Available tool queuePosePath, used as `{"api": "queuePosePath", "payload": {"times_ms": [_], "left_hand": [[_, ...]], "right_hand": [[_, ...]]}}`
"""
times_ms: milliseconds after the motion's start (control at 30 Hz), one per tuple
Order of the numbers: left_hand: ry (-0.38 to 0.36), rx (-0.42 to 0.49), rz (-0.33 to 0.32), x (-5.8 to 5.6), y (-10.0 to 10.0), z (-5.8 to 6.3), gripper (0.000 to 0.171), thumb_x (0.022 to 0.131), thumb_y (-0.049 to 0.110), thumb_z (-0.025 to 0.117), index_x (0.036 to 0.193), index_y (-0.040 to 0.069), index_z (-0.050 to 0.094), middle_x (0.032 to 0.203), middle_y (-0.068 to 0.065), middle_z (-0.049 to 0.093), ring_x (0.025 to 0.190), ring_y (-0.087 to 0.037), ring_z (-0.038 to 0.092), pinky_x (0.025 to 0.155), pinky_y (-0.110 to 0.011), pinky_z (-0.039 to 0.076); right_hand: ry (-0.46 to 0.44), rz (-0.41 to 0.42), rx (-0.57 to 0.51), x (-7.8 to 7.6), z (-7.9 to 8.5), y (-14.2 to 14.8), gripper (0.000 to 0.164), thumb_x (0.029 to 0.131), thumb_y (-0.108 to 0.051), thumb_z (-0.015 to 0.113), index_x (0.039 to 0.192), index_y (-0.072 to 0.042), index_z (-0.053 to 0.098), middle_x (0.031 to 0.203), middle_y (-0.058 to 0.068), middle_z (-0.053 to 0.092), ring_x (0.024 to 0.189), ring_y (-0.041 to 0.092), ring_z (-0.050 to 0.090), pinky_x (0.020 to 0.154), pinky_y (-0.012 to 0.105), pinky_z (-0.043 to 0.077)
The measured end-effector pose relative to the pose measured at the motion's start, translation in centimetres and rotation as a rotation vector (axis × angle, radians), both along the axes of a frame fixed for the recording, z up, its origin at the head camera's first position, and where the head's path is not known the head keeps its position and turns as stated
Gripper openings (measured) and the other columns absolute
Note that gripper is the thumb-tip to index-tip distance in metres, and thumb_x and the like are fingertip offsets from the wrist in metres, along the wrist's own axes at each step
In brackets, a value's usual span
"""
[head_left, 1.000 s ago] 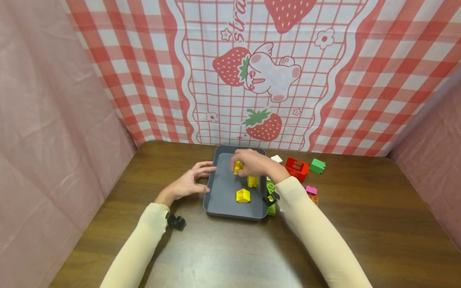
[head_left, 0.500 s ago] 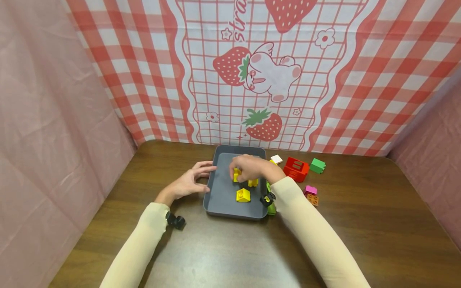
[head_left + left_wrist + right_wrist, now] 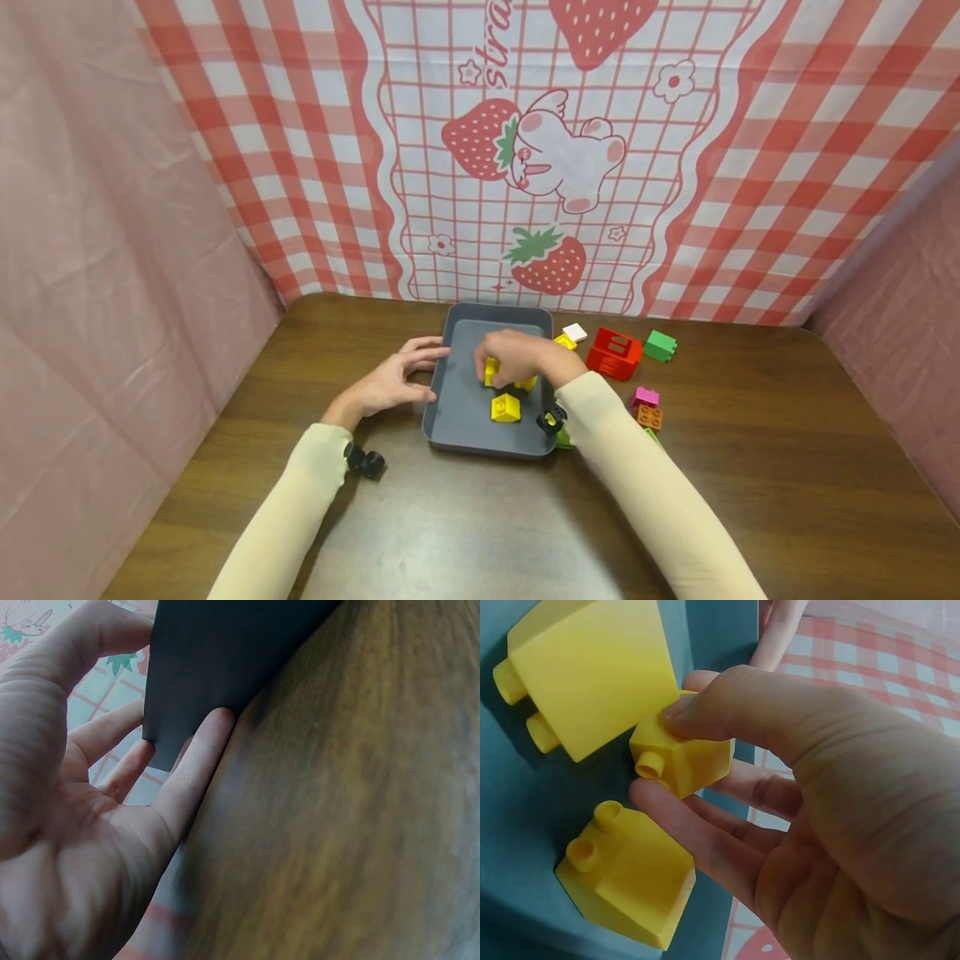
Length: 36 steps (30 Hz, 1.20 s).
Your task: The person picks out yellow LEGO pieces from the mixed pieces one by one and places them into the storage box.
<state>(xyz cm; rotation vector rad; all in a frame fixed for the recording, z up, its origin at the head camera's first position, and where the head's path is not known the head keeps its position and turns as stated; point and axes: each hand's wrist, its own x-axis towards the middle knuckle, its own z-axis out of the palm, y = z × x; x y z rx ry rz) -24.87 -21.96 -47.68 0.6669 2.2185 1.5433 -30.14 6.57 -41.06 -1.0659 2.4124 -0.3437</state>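
Note:
My right hand [image 3: 512, 357] is over the dark grey tray [image 3: 463, 421] and pinches a yellow sloped toy brick [image 3: 686, 761] between thumb and fingers. A second yellow sloped brick [image 3: 506, 408] lies nearer the tray's front. Another yellow brick [image 3: 528, 384] sits to the right, partly covered by the right hand in the head view. At the tray's left side, my left hand [image 3: 390, 383] rests its fingertips against the outer wall and rim, fingers spread and fairly straight. The left wrist view shows a finger [image 3: 199, 761] lying along the tray's wall, low by the wooden table.
Right of the tray lie a white tile [image 3: 574, 332], a yellow piece [image 3: 566, 342], a red block with windows [image 3: 614, 354], a green brick [image 3: 660, 346], a pink brick [image 3: 646, 397] and an orange brick [image 3: 649, 417]. A checked cloth [image 3: 315, 150] hangs behind the table [image 3: 375, 542].
My right hand has moved the pinched yellow brick a little toward the tray's front, covering more of the brick at right. The left hand stays where it was.

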Motion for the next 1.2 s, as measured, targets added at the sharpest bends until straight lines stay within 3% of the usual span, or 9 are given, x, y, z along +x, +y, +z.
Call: {"api": "queuePosePath", "payload": {"times_ms": [33, 200, 467, 833, 1200], "left_hand": [[0.001, 0.0, -0.001, 0.01, -0.02, 0.0, 0.078, 0.101, 0.0, 0.078, 0.172, 0.002, 0.044, 0.186, -0.018, 0.018, 0.166, -0.056, 0.034, 0.122, -0.059, 0.053], [0.001, 0.004, -0.002, 0.01, -0.03, -0.04, 0.078, 0.102, 0.0, 0.078, 0.172, 0.001, 0.044, 0.186, -0.018, 0.018, 0.166, -0.056, 0.034, 0.121, -0.058, 0.054], [-0.002, 0.009, 0.005, -0.03, 0.06, -0.09, 0.078, 0.1, -0.001, 0.078, 0.171, 0.001, 0.045, 0.186, -0.018, 0.019, 0.165, -0.057, 0.034, 0.119, -0.053, 0.054], [0.006, 0.003, 0.003, 0.01, 0.0, 0.01, 0.077, 0.101, 0.001, 0.078, 0.171, 0.004, 0.046, 0.186, -0.018, 0.019, 0.164, -0.057, 0.035, 0.125, -0.066, 0.048], [0.006, 0.003, 0.002, 0.01, 0.06, 0.05, 0.077, 0.101, 0.0, 0.078, 0.171, 0.003, 0.046, 0.186, -0.018, 0.019, 0.165, -0.058, 0.035, 0.125, -0.067, 0.047]], "right_hand": [[-0.015, -0.014, 0.016, 0.45, 0.53, -0.21, 0.014, 0.1, -0.003, 0.076, 0.106, -0.015, 0.081, 0.117, 0.007, 0.075, 0.084, 0.02, 0.065, 0.075, 0.031, 0.057], [-0.006, -0.012, 0.035, 0.57, 0.18, -0.41, 0.014, 0.1, -0.003, 0.076, 0.107, -0.014, 0.081, 0.117, 0.007, 0.076, 0.082, 0.017, 0.063, 0.072, 0.026, 0.053], [-0.001, -0.019, 0.047, 0.57, 0.09, -0.58, 0.015, 0.1, -0.005, 0.077, 0.107, -0.016, 0.082, 0.117, 0.006, 0.075, 0.088, 0.019, 0.064, 0.075, 0.028, 0.053], [0.0, -0.022, 0.06, 0.73, 0.12, -0.66, 0.017, 0.1, -0.005, 0.077, 0.11, -0.017, 0.083, 0.119, 0.006, 0.076, 0.096, 0.021, 0.063, 0.078, 0.03, 0.053], [-0.018, -0.05, 0.064, 0.71, 0.19, -0.77, 0.016, 0.101, -0.014, 0.078, 0.116, -0.017, 0.082, 0.122, 0.006, 0.077, 0.096, 0.02, 0.064, 0.08, 0.03, 0.054]]}}
